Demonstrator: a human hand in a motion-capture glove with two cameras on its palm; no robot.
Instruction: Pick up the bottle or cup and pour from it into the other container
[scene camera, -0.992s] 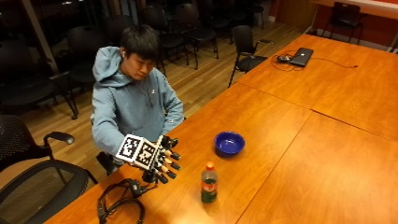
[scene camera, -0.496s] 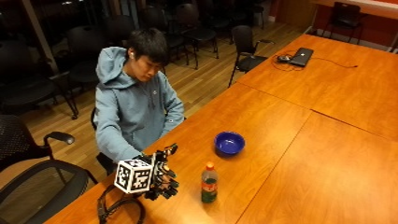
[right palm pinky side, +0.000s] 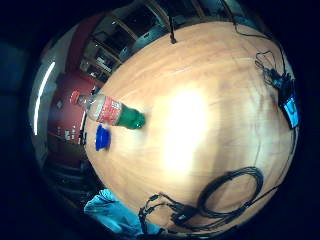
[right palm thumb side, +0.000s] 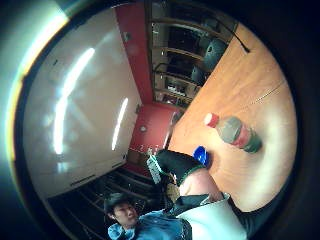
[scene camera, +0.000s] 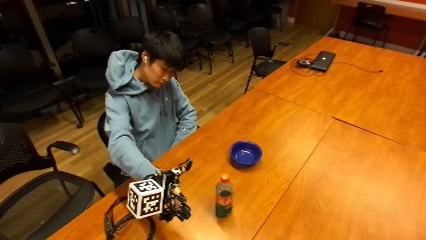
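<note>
Right now my gloved right hand (scene camera: 174, 202) hangs low over the table (scene camera: 373, 165), close to its near edge, and it holds nothing. Whether my fingers are spread or curled I cannot tell; the rig on the back of the hand hides most of them from outside, and the palm views show only the tabletop and my own sleeve. The bottle (scene camera: 224, 196) stands upright just beside the hand, on its far side, apart from it and not yet touched: red cap, red label, green at the base. Past the bottle, further from my hand and toward the middle of the table, sits the blue bowl (scene camera: 245, 152), open side up; from here I can't see whether anything is in it.

I judge this to be the reach, the very first step: nothing picked up, nothing poured. Next I need to bring the palm sideways to the bottle's body, wrap round it below the cap, lift it straight, and carry it across to the bowl. The cap looks to be on, so that may need dealing with before any tilt.
</note>
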